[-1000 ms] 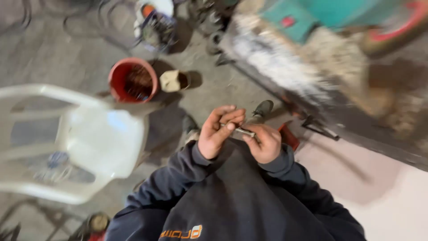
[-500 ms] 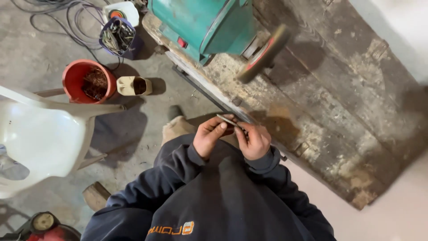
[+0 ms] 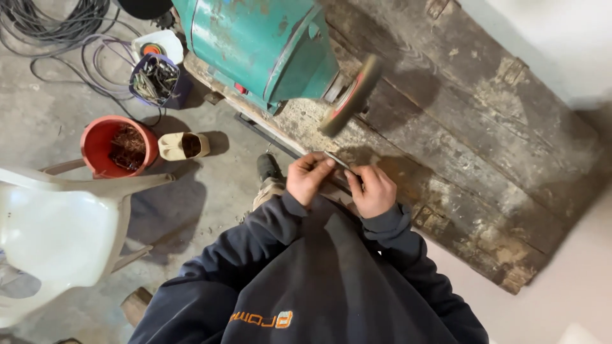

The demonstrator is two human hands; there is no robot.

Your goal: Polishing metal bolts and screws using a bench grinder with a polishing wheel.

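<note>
Both my hands hold one thin metal piece [image 3: 336, 160] in front of my chest. My left hand [image 3: 307, 179] pinches its near end, and my right hand [image 3: 371, 190] grips the other end. The piece points towards the grinding wheel [image 3: 352, 97] of a green bench grinder [image 3: 262, 50], a short gap away from it. The grinder stands on a worn wooden bench [image 3: 484, 165]. My dark sleeves and sweatshirt fill the bottom of the view.
A white plastic chair [image 3: 57, 236] stands at the left. On the concrete floor are a red bucket [image 3: 118, 145] of metal bits, a small beige cup [image 3: 183, 146], a purple tub [image 3: 156, 79] and coiled cables [image 3: 57, 32]. A pale wall runs along the right.
The view has swung towards the grinder and bench, which are now larger and nearer. My hands stay together on the metal piece, now closer to the wheel.
</note>
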